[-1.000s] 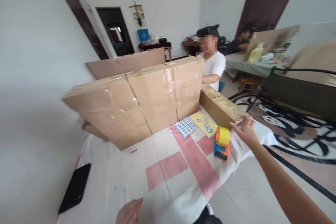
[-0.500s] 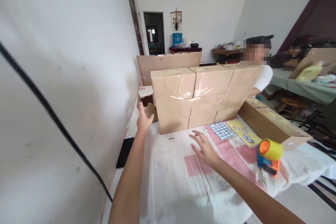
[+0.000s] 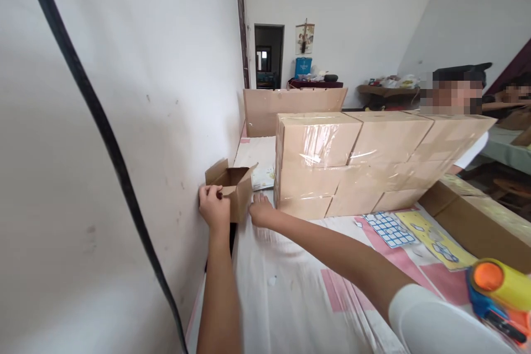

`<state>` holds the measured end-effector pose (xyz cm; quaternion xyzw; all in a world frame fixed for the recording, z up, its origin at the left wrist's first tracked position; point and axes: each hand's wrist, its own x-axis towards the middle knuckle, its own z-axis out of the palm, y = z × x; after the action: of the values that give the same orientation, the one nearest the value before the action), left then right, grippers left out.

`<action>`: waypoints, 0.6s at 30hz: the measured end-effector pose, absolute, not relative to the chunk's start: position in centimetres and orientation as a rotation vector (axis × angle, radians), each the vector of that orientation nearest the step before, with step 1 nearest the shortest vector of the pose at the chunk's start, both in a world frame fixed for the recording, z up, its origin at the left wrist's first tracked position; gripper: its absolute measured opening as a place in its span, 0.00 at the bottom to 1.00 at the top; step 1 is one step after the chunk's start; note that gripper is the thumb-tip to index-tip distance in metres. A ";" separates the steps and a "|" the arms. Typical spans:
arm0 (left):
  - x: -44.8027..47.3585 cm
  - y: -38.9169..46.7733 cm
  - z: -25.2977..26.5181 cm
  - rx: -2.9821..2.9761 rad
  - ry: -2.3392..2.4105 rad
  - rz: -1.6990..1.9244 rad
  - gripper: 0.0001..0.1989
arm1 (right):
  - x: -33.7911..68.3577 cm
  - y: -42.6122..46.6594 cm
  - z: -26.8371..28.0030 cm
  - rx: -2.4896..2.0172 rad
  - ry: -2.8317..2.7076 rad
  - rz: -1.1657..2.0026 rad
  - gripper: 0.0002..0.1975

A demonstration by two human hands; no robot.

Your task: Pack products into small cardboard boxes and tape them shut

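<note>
Small box: set open on the far left of the table, against the wall, flaps up.
Left hand: closed on the box's near left edge.
Right hand: laid at the box's right side (grip cannot be told).
Stacked boxes: just right of it.
Tape dispenser: near right.

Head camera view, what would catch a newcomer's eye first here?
The stack of taped cardboard boxes fills the middle of the table. At its left end, by the wall, the left hand and right hand flank a small open carton. An orange-and-yellow tape dispenser sits lower right.
</note>
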<state>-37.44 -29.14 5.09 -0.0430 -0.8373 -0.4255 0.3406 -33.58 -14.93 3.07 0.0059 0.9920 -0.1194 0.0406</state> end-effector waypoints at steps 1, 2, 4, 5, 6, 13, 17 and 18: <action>-37.1 -29.1 4.6 -0.104 -2.144 -1.115 0.09 | -35.6 -15.2 2.9 0.089 3.024 -0.341 0.34; -37.0 -28.9 4.1 -0.102 -2.112 -1.124 0.09 | -37.5 -15.3 2.7 0.163 3.010 -0.311 0.34; -37.1 -28.3 3.3 -0.108 -2.059 -1.139 0.09 | -40.6 -15.0 2.1 0.295 2.994 -0.267 0.35; -37.2 -28.1 3.0 -0.115 -2.039 -1.145 0.09 | -41.7 -14.8 1.7 0.348 2.989 -0.255 0.34; -37.4 -27.8 2.7 -0.125 -2.023 -1.150 0.09 | -42.5 -14.5 1.3 0.395 2.988 -0.249 0.33; -38.2 -28.2 0.9 -0.186 -1.944 -1.157 0.07 | -45.3 -12.4 -0.4 0.575 3.001 -0.352 0.26; -39.0 -28.7 0.0 -0.229 -1.887 -1.101 0.09 | -46.2 -11.8 -0.2 0.622 3.017 -0.494 0.24; -39.2 -28.8 -0.3 -0.237 -1.875 -1.079 0.10 | -46.2 -11.9 0.0 0.633 3.041 -0.527 0.25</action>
<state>-39.18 -28.81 -0.29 -0.0963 -0.7631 -0.4390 0.4644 -46.19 -11.91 -0.01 0.2009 0.9652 -0.1673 -0.0043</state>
